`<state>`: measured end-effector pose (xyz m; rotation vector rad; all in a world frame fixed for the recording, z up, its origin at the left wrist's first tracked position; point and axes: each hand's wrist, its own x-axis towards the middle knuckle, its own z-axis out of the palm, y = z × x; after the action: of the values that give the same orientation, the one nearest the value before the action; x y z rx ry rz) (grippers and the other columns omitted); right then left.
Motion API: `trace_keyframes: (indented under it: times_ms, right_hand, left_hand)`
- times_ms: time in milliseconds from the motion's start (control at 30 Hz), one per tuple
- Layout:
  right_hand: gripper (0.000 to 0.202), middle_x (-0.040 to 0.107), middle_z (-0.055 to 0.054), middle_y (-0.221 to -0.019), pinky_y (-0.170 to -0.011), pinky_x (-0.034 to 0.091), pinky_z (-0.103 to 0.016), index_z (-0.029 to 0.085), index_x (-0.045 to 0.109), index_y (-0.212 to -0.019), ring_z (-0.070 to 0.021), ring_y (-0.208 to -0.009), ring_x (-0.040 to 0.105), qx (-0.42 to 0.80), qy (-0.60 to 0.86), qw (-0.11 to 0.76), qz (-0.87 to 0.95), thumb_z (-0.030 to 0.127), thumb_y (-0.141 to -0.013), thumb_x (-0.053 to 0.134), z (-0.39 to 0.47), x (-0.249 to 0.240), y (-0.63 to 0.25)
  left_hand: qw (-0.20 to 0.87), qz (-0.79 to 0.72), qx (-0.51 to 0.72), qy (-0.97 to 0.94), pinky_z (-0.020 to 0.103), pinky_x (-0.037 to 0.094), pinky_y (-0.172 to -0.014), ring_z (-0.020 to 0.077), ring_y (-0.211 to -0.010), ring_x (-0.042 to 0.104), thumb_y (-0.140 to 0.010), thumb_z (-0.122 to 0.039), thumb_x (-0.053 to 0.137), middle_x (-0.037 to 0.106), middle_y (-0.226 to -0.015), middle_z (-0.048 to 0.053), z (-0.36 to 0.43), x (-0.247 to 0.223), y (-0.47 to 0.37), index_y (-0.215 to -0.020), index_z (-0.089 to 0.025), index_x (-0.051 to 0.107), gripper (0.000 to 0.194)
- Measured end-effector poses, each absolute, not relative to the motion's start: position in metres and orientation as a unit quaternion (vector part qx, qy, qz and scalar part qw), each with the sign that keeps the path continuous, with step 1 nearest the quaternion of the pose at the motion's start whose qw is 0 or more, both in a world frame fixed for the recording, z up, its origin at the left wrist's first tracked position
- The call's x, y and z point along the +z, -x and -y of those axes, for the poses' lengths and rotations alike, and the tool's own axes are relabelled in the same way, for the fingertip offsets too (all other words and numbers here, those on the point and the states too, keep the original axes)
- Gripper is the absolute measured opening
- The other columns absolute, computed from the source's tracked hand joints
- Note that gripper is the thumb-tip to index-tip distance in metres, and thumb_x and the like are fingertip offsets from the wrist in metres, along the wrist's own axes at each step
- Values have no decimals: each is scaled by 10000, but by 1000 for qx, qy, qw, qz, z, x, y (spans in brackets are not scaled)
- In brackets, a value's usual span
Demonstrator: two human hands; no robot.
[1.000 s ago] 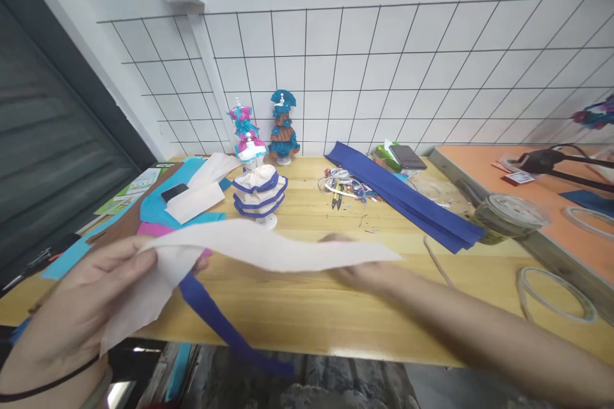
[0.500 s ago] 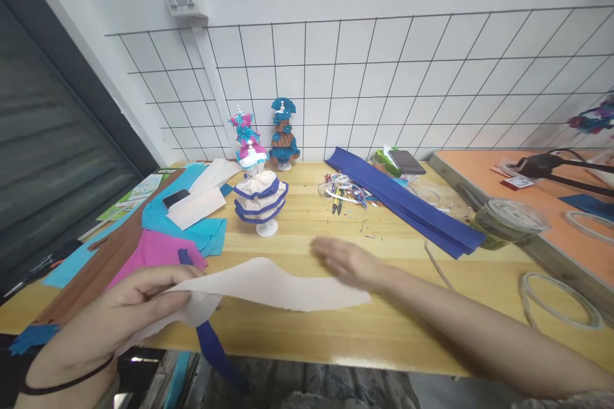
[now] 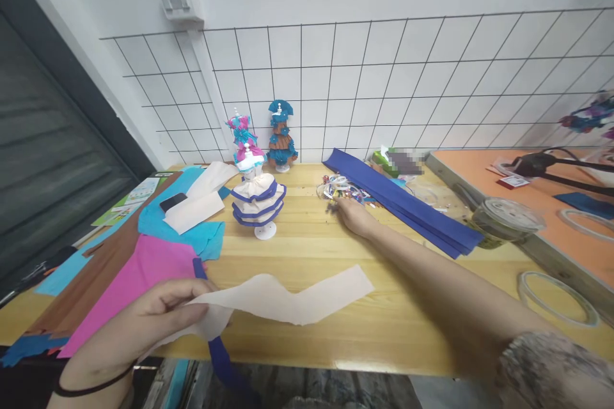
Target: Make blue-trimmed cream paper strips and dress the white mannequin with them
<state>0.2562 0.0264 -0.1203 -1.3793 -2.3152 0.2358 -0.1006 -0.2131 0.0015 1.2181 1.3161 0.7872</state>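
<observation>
My left hand (image 3: 167,313) pinches a long white crepe paper strip (image 3: 288,307), whose free end reaches right across the table. A narrow dark blue paper strip (image 3: 223,361) hangs just below, partly hidden by the white one. My right hand (image 3: 355,217) is stretched forward to the pile of small scraps (image 3: 340,186), fingers drawn together at its near edge. Something dark shows by those fingertips, too small to make out. Left of it stands a small dress form (image 3: 259,198) in a tiered white paper skirt with blue edging.
Behind stand a pink-and-turquoise dress form (image 3: 242,131) and a teal-and-brown one (image 3: 281,134). Coloured crepe sheets (image 3: 139,268) cover the left side. A folded blue sheet (image 3: 403,201), a round plastic tub (image 3: 503,220) and a clear ring (image 3: 559,297) lie right.
My right hand has moved forward from beside the white strip to the scrap pile, over where yellow-and-black snips lay. The strip's free end now angles up. My left hand keeps its hold.
</observation>
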Motion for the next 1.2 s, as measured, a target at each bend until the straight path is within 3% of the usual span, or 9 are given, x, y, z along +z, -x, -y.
trace_keyframes:
  times_ms: [200, 267, 367, 533, 733, 867, 933, 1100, 1200]
  right_hand:
    - [483, 523, -201, -1262, -985, 364, -418, 61, 388, -1343, -265, -1176, 467, 97, 469, 240, 844, 190, -879, 346, -11, -114, -219]
    - [477, 479, -133, -1337, -1033, 340, -390, 143, 379, -1361, -221, -1234, 427, 108, 423, 239, 867, 254, -898, 361, 16, -119, -216]
    - [529, 377, -80, -1427, -1094, 278, -378, 192, 356, -1385, -197, -1309, 344, 160, 270, 162, 936, 391, -897, 405, 37, -130, -229]
    - [509, 393, -156, -1401, -1095, 246, -496, 128, 421, -1342, -260, -1316, 329, 117, 443, 210, 864, 397, -933, 283, 18, -124, -272]
    - [428, 453, -77, -1373, -1077, 328, -392, 213, 494, -1293, -194, -1283, 390, 195, 295, 185, 917, 375, -931, 334, 42, -125, -281]
    - [475, 482, -124, -1339, -1061, 313, -484, 185, 540, -1243, -267, -1251, 427, 173, 464, 272, 825, 461, -912, 339, 38, -103, -281]
    - [483, 473, -103, -1352, -1066, 306, -458, 194, 510, -1269, -250, -1260, 416, 224, 437, 292, 821, 477, -904, 366, 40, -80, -267]
    - [621, 469, -83, -1357, -1068, 295, -386, 201, 369, -1370, -195, -1261, 410, 477, 213, 172, 835, 529, -851, 464, 75, -39, -191]
    - [714, 520, -116, -1297, -1005, 368, -364, 168, 422, -1333, -208, -1192, 478, 589, 163, 92, 786, 572, -761, 563, 81, -42, -163]
  left_hand:
    - [518, -560, 297, -574, 256, 485, -682, 200, -747, 609, -679, -464, 678, 684, -780, 57, 209, -1, 106, -795, -200, 715, 291]
    - [519, -562, 300, -570, 256, 486, -677, 199, -743, 607, -690, -467, 667, 681, -777, 54, 209, -2, 110, -780, -198, 713, 287]
    - [545, -537, 286, -578, 248, 483, -677, 193, -743, 603, -728, -459, 634, 678, -777, 54, 206, -4, 115, -766, -192, 710, 280]
    - [562, -514, 276, -586, 247, 480, -695, 190, -753, 602, -746, -456, 618, 679, -800, 56, 199, -6, 112, -800, -196, 711, 281]
    - [551, -512, 260, -605, 268, 490, -679, 207, -752, 605, -744, -464, 611, 672, -789, 76, 195, -5, 109, -785, -176, 708, 307]
    - [542, -501, 263, -622, 263, 485, -685, 200, -751, 606, -739, -418, 634, 676, -777, 66, 187, 3, 104, -792, -190, 708, 246]
    - [540, -500, 254, -628, 241, 476, -656, 185, -732, 602, -739, -394, 642, 676, -770, 56, 180, 9, 99, -796, -196, 705, 216]
    - [547, -477, 236, -646, 239, 469, -634, 177, -701, 592, -753, -372, 624, 666, -747, 52, 167, 33, 89, -763, -191, 702, 196]
    - [540, -490, 237, -642, 251, 475, -648, 186, -707, 596, -751, -366, 622, 664, -745, 53, 170, 50, 94, -762, -190, 706, 195]
